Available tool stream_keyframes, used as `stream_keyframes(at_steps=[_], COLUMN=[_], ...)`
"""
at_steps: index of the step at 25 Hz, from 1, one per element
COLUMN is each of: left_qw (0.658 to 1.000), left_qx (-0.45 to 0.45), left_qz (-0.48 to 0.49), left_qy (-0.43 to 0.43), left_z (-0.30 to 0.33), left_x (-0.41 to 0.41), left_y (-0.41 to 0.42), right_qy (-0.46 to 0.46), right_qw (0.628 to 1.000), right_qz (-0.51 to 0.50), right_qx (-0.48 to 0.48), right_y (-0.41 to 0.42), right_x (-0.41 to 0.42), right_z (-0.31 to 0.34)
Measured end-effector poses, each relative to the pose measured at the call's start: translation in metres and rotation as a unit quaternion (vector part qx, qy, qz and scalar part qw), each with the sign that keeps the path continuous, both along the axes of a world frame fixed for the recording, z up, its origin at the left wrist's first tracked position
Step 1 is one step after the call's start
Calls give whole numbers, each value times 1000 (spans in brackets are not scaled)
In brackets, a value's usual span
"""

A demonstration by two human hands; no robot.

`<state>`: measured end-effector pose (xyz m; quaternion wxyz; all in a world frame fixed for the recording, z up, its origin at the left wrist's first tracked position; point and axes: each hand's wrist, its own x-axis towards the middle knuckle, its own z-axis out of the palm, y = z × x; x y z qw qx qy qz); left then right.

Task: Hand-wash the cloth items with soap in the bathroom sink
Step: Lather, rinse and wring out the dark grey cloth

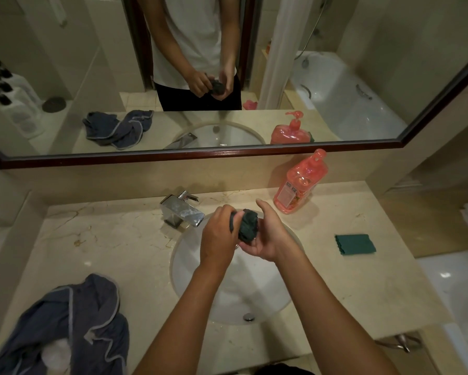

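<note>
- Scrubbing or wringing step in hand, by the look of it: dark green cloth (247,222) bunched into a wad over the sink (189,282), held between both hands.
- Left hand (218,234) curled round the wad's left end, fingers wrapped over it; right hand (268,234) cupped beneath and beside it, thumb raised, fingers curled under the cloth.
- Next move, as a judgement: twisting or rubbing the wad against itself, then likely rinsing under the tap (181,211), just left of and beyond the left fingers; no water seen running.
- Well left of and nearer than the fingers: grey-blue towel (73,326) heaped on the marble counter (119,239).
- Right of the right fingers: folded green cloth (355,244), lying flat, apparently awaiting its turn.
- Just beyond the right thumb: pink soap bottle (299,182), upright.
- Farthest: wide mirror (363,77), reflecting a bathtub.
</note>
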<state>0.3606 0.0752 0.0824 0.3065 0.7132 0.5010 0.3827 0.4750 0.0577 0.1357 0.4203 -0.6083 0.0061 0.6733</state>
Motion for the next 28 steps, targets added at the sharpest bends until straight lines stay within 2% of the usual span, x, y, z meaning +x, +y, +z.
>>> stream_keyframes(at_steps=[3, 5, 7, 9, 12, 16, 20, 22, 25, 27, 28], left_qw=[1000, 997, 991, 979, 965, 954, 937, 939, 956, 967, 967], left_qx=[-19, -61, -101, -149, -223, -290, -336, -327, -277, -242, -246], left_qz=[-11, 10, 28, 60, 68, 53, 80, 93, 97, 80, 63], left_qy=[6, 38, 81, 124, 124, 48, -46, -50, -6, 20, 7], left_z=[3, 7, 15, 21, 23, 18, 14, 9, 4, 6, 6], left_x=[9, 16, 20, 22, 22, 26, 34, 37, 37, 35, 34], left_y=[-5, -8, -10, -8, -2, 4, 4, 1, -6, -6, -4], right_qy=[-56, -144, -250, -339, -406, -431, -439, -434, -405, -382, -371], right_qw=[998, 989, 963, 930, 892, 871, 863, 864, 877, 885, 888], right_qz=[-2, -36, -61, -41, -12, -15, -22, -25, -39, -47, -45], right_qx=[-23, 14, 81, 137, 201, 235, 250, 256, 257, 261, 269], right_y=[8, 11, 11, 11, 9, 3, 3, 2, -2, -4, -6], right_x=[-7, -12, -14, -15, -13, -6, -2, -2, 0, 0, -1], right_z=[-1, -12, -22, -30, -36, -36, -39, -43, -49, -51, -52])
